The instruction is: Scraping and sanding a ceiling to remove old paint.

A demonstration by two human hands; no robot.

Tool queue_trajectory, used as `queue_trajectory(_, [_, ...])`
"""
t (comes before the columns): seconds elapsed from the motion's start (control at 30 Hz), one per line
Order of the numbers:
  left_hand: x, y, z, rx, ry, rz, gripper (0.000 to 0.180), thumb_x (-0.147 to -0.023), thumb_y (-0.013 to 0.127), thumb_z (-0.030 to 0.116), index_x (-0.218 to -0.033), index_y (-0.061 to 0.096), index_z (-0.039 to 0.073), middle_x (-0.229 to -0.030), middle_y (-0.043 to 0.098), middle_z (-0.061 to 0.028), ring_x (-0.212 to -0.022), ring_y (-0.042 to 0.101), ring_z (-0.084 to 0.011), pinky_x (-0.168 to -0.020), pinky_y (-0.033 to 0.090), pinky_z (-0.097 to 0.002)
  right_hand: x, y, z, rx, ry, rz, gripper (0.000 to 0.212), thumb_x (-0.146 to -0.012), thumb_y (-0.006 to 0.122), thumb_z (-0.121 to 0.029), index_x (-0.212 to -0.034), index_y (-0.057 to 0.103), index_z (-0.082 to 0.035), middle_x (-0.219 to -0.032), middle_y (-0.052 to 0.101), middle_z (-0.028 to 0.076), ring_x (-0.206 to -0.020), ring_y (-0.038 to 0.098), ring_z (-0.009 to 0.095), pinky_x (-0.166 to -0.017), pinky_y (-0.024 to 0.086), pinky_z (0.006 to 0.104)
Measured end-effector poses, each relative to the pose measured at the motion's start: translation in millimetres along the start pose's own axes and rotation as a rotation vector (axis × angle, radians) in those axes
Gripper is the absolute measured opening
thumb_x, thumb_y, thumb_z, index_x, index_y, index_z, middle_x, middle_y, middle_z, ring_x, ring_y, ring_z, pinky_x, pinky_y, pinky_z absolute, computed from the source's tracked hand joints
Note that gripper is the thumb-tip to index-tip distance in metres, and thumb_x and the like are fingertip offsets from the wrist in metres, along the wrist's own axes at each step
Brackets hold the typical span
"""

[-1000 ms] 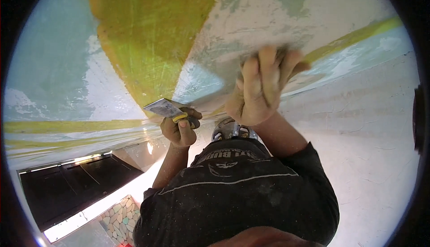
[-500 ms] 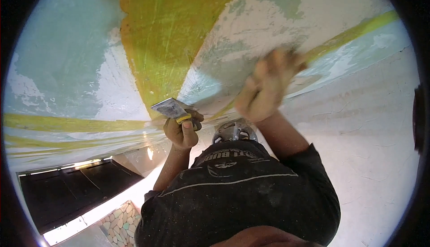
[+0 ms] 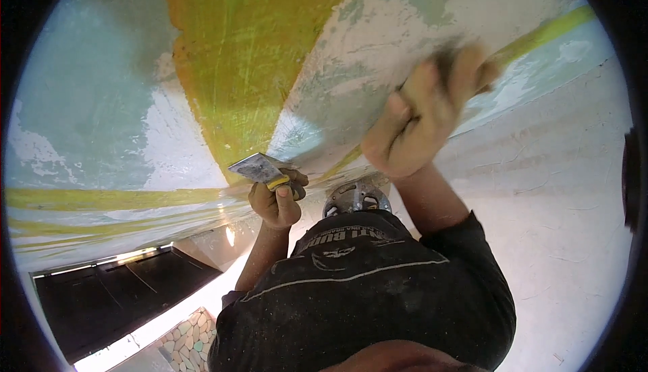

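Note:
My left hand (image 3: 275,205) is closed round the dark handle of a putty knife (image 3: 258,167) with a yellow band. Its flat metal blade points up and left, and whitish smears mark it. Farther up and to the right, my right hand (image 3: 420,126) is by the painted surface (image 3: 236,48), its fingers curled and smeared by motion. Something dark shows at the fingertips, too blurred to name. Broad yellow, pale teal and white areas cover the surface, with rough patches and a yellow stripe (image 3: 547,31) near the right hand.
A plain off-white wall (image 3: 547,190) fills the right side. Just beyond my dark shirt is a grey rounded piece with slots (image 3: 358,198). At lower left are a dark panel (image 3: 128,294) beside a bright strip and a patch of pebble-like stones (image 3: 189,341).
My right hand has moved up and to the right along the painted surface. My left hand stays nearly in place with the putty knife. The view has shifted slightly.

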State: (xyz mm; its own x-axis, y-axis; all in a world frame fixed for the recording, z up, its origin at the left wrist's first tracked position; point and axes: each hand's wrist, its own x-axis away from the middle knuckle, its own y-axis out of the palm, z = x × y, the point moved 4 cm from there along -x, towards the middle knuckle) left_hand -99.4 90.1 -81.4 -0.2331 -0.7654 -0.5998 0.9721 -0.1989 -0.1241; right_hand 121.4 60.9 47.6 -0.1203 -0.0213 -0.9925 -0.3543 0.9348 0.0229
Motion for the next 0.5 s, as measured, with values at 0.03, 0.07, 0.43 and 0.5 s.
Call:
queue_trajectory(0.03, [-1,0,1,0.018,-0.008,0.001,0.046,-0.101,0.043,0.041,-0.089,0.052,-0.003,-0.068,0.065,-0.0177,-0.049,0.057,-0.0156,-0.046,0.045,-0.0285,35,2,-2,0.016,0.05,-0.029,0.037,-0.089,0.048,-0.009,-0.126,0.056,-0.013,-0.142,0.044,0.028,-0.138,0.02,0.057,-0.109,-0.008,0.0672])
queue_trajectory(0.07, [-1,2,2,0.035,-0.014,0.003,0.046,-0.101,0.043,0.04,-0.089,0.052,-0.003,-0.068,0.065,-0.0177,-0.049,0.056,-0.0153,-0.046,0.045,-0.0284,71,0,-5,0.031,0.097,-0.055,0.036,-0.089,0.049,-0.01,-0.124,0.057,-0.013,-0.14,0.045,0.027,-0.137,0.022,0.058,-0.109,-0.009,0.0681])
queue_trajectory(0.43, [1,1,1,0.023,-0.001,-0.01,0.043,-0.101,0.042,0.038,-0.092,0.052,-0.003,-0.069,0.065,-0.0184,-0.05,0.058,-0.017,-0.049,0.047,-0.0289,-18,-1,2,-0.007,-0.201,-0.132,0.04,-0.093,0.047,-0.006,-0.132,0.053,-0.002,-0.152,0.017,0.036,-0.146,-0.003,0.048,-0.114,-0.009,0.0564])
queue_trajectory(0.5, [-1,0,-3,0.029,0.001,0.007,0.044,-0.101,0.042,0.038,-0.091,0.051,-0.003,-0.069,0.065,-0.0184,-0.051,0.059,-0.0173,-0.049,0.048,-0.0292,-13,-2,-5,-0.029,-0.173,-0.145,0.041,-0.092,0.048,-0.005,-0.133,0.053,-0.001,-0.148,0.016,0.044,-0.146,-0.003,0.047,-0.116,-0.007,0.0542])
